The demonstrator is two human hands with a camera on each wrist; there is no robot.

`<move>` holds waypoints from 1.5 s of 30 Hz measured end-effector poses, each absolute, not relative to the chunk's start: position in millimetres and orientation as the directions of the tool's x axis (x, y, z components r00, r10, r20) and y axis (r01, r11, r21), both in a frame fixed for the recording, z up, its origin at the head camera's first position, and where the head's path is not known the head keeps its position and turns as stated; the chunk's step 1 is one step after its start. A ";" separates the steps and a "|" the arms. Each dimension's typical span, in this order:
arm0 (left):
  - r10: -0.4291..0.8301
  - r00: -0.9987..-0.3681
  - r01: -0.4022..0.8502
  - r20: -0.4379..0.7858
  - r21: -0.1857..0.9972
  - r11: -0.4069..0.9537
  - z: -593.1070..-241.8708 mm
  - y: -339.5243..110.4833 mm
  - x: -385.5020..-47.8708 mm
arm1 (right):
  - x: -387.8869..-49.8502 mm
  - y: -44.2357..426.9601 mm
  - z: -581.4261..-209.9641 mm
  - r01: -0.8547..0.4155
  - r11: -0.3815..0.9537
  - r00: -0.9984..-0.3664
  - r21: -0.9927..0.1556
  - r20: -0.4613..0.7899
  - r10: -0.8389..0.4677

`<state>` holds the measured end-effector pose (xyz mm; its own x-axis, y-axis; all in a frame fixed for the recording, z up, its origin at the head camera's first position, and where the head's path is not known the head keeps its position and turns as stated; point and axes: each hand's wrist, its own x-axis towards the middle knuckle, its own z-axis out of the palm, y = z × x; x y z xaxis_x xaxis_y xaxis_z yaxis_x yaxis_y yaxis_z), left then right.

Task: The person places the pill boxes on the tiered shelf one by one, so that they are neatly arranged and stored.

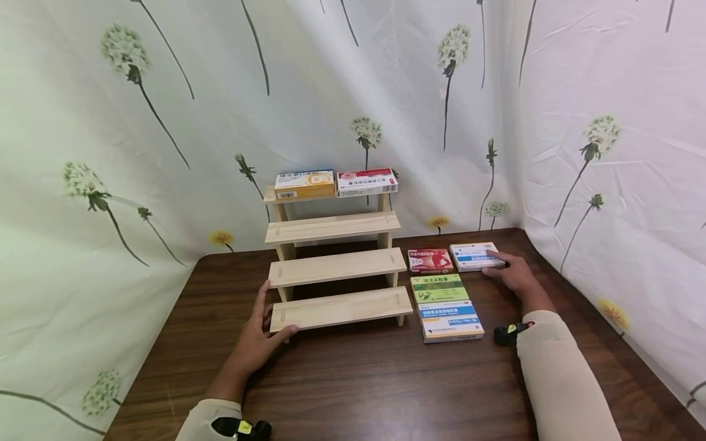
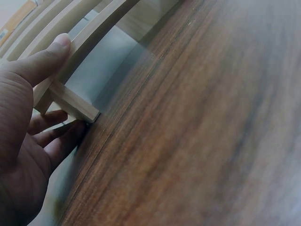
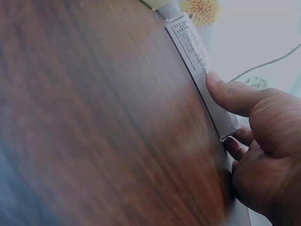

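A stepped wooden display rack (image 1: 337,267) stands on the table. My left hand (image 1: 255,335) holds its left end: the thumb (image 2: 56,49) lies over the lowest step's front edge, and the other fingers reach around the side by the leg. On the right, my right hand (image 1: 517,274) grips the right end of a flat white-and-blue medicine box (image 1: 473,256). In the right wrist view, the thumb presses this box's (image 3: 195,59) long printed side while fingers sit around its end. The box rests on the table, its far side hidden.
Left of the held box lies a red medicine box (image 1: 430,260), with a green one (image 1: 439,288) and a larger blue-and-white one (image 1: 450,321) nearer me. A yellow-and-white box (image 1: 304,184) and a red-and-white box (image 1: 366,183) lie on the top step. Flowered curtain (image 1: 331,92) encloses the table (image 1: 386,386).
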<state>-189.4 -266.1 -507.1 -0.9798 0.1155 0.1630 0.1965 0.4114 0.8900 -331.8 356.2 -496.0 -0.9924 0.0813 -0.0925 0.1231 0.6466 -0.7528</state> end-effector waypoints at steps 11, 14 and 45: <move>0.133 -0.973 0.227 0.189 0.885 0.406 -509.4 -268.0 -190.4 | -332.6 352.6 -495.6 0.122 0.651 -0.992 -0.750 -0.082 0.091; 0.134 -0.974 0.224 0.184 0.886 0.406 -509.6 -268.1 -190.1 | -334.1 352.8 -497.6 0.121 0.664 -0.992 -0.738 -0.078 0.094; 0.132 -0.973 0.227 0.189 0.885 0.407 -509.6 -267.7 -189.8 | -332.5 344.8 -495.3 0.228 0.602 -0.967 -0.765 -0.108 0.229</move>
<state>-189.8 -267.7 -509.6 -0.9730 0.1324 0.1892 0.2274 0.4065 0.8849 -332.5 344.8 -495.3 -0.9673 0.2294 -0.1078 0.2281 0.6021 -0.7651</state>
